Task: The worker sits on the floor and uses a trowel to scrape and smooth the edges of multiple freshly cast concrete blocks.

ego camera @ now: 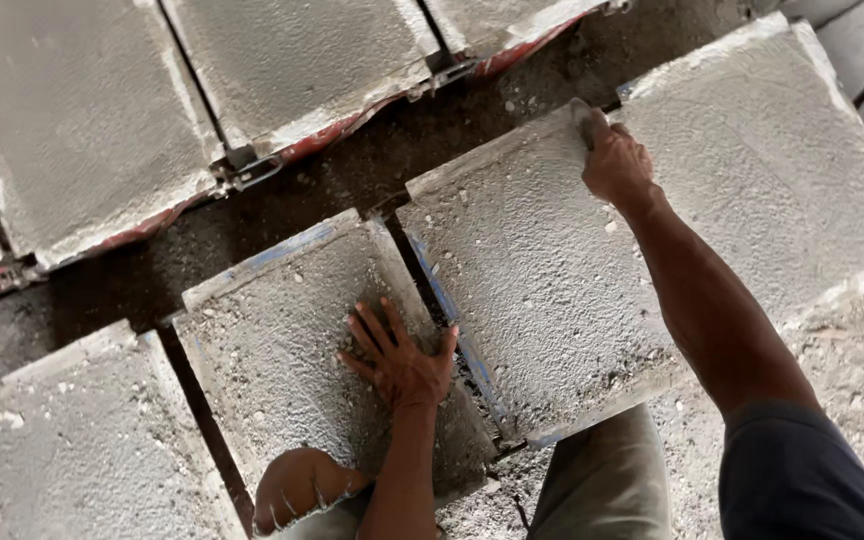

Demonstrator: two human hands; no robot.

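Left hand (pixel 399 358) splayed flat on blue-edged square mould of grey concrete mix (pixel 302 370); right hand (pixel 614 165) grips neighbouring filled mould's (pixel 542 280) far corner. Both filled, unsmoothed.

square moulds (pixel 542 290) packed edge to edge, narrow dark gaps (pixel 422 130) between rows, loose rubble (pixel 852 360) at right

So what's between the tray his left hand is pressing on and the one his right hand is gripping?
In the head view, between the tray under the left hand and the tray gripped by the right hand, only a narrow dark gap shows, bordered by blue-painted tray rims. Nothing else lies there.
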